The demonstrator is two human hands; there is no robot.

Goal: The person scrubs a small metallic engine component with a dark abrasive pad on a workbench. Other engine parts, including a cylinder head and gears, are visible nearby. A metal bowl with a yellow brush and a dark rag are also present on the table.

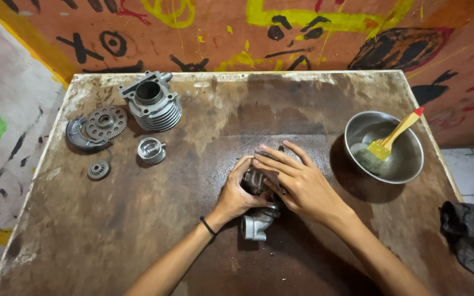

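Note:
Both my hands meet at the middle of the stained brown table point(138, 230). My left hand point(237, 192) grips a small grey metal engine part point(258, 222), whose lower end sticks out below my fingers. My right hand point(292, 178) lies over the top of the same part with its fingers stretched flat; a dark bit, perhaps a rag, shows under the fingertips. The upper half of the part is hidden by both hands.
A finned metal cylinder point(152, 104) stands at the back left, with a toothed gear plate point(104, 123), a piston point(151, 149) and a small gear point(99, 170) near it. A steel bowl point(407, 159) holding a yellow-handled brush point(396, 134) sits at the right. A dark rag point(473, 235) lies at the right edge.

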